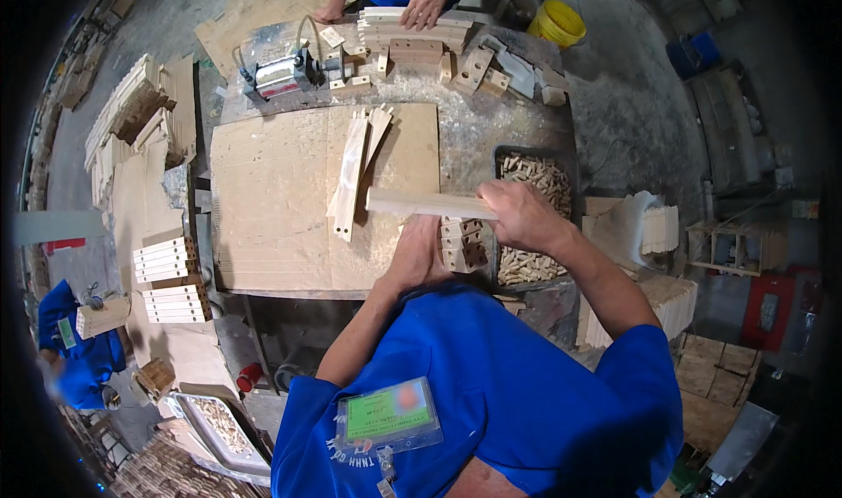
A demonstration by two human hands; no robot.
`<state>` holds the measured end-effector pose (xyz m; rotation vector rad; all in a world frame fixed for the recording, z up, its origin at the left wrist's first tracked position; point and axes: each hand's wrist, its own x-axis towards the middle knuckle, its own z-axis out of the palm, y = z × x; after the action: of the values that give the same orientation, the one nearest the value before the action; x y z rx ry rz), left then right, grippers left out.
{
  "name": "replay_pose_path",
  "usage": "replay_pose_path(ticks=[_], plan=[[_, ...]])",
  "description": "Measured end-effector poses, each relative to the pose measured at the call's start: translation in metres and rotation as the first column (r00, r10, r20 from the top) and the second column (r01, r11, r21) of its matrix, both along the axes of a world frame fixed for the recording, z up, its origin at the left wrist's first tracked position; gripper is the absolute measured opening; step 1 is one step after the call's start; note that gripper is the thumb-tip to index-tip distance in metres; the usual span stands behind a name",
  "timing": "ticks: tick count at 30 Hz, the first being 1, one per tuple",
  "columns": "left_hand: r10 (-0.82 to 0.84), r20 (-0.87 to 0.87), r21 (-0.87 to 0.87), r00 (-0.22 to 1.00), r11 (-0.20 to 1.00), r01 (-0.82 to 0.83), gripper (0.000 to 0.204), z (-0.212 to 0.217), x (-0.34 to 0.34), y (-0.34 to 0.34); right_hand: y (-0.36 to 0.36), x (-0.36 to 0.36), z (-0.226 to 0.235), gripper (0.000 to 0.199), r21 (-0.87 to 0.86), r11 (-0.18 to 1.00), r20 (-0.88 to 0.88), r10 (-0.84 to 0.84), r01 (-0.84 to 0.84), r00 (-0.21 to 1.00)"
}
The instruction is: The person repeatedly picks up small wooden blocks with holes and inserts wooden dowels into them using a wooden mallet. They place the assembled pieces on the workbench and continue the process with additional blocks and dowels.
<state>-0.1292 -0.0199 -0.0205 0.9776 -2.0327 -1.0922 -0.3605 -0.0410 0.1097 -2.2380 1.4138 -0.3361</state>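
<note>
My right hand [524, 215] is closed round the right end of a pale wooden slat [412, 203], which lies crosswise in front of me. Just below that slat is my left hand [419, 254]; the slat covers its fingers, so their grip is hidden. Beside my left hand stands a small stack of drilled wooden slats [462, 245], holes facing me. A dark tray of wooden dowels [535, 180] sits under and around my right hand. Two more slats, one on top [350, 178] and one partly beneath [379, 131], cross on a cardboard sheet [267, 201]; dowels stick out at their far ends.
Across the table [491, 129], a co-worker's hand [425, 7] rests on stacked slats [377, 28]. A pneumatic cylinder [279, 77] and wooden blocks [474, 68] line the far side. Drilled slats [167, 261] stand at left; a yellow bucket [558, 24] is beyond the far right corner.
</note>
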Motion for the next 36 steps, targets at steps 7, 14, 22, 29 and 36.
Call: replay_pose_path(ticks=[7, 14, 22, 29, 36], plan=[[-0.059, 0.034, 0.078, 0.998, 0.995, 0.056, 0.086, 0.011, 0.007, -0.001, 0.016, -0.001, -0.003, 0.020, 0.224, 0.907, 0.302, -0.412, 0.356, 0.860], [-0.030, 0.025, 0.044, 0.999, 0.999, 0.029, 0.093, 0.009, 0.007, -0.002, 0.034, -0.021, -0.008, 0.031, 0.383, 0.817, 0.266, -0.544, 0.430, 0.796], [-0.018, 0.039, 0.059, 0.999, 0.998, 0.016, 0.090, 0.012, 0.005, 0.000, 0.024, -0.011, 0.025, 0.021, 0.088, 0.958, 0.343, -0.286, 0.272, 0.895], [-0.018, -0.007, 0.010, 1.000, 1.000, 0.018, 0.091, 0.004, 0.004, -0.002, 0.008, 0.009, 0.029, 0.017, -0.042, 0.999, 0.121, 0.007, -0.002, 0.993], [-0.006, 0.041, 0.023, 0.999, 1.000, 0.005, 0.082, -0.001, 0.005, 0.002, 0.001, 0.014, 0.018, 0.011, -0.144, 0.984, -0.009, 0.106, -0.107, 0.994]])
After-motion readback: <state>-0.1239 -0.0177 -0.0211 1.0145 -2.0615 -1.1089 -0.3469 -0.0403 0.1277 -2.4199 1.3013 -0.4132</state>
